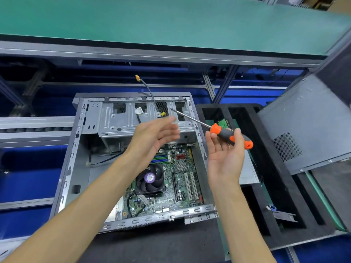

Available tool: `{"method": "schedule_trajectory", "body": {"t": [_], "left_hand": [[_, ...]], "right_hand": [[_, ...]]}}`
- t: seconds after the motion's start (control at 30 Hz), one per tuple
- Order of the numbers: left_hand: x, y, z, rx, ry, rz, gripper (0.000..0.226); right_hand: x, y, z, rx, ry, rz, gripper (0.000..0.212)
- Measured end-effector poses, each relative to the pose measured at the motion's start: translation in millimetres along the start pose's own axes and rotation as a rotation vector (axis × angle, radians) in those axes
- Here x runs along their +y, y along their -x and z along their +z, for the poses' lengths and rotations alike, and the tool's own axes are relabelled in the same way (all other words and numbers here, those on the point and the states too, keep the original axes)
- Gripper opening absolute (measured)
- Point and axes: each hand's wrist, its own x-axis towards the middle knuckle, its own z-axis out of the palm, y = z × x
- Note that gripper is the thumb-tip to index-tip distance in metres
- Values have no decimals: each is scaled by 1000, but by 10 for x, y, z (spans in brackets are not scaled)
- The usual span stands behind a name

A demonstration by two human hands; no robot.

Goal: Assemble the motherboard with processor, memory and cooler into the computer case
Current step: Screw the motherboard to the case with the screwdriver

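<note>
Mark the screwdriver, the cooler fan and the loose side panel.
screwdriver (pixel 230 136): head view, on its orange-grey handle.
cooler fan (pixel 150 178): head view, on its purple hub label.
side panel (pixel 311 118): head view, on its grey face.

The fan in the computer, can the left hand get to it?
Probably yes. The left hand hovers open and empty above the open case, and nothing covers the fan below it.

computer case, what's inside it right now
Inside the computer case lies the motherboard with a fan cooler, blue memory slots and a metal drive cage at the far end. The left hand covers the board's upper part.
</note>
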Motion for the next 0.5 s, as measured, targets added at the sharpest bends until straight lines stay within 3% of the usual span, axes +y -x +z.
{"method": "schedule_trajectory", "body": {"t": [0.1,0.2,0.4,0.5], "left_hand": [[-149,59,-71,-101,-742,-2,12],[-402,101,-64,-253,-1403,85,16],[-787,74,-166,-377,-1668,249,37],[-866,60,-222,-447,-1714,202,45]], "right_hand": [[-136,-39,23,-34,234,-216,21],[-243,-39,81,-134,506,-397,13],[-354,32,191,-373,939,-536,18],[-356,30,202,-442,1185,-593,20]]}}
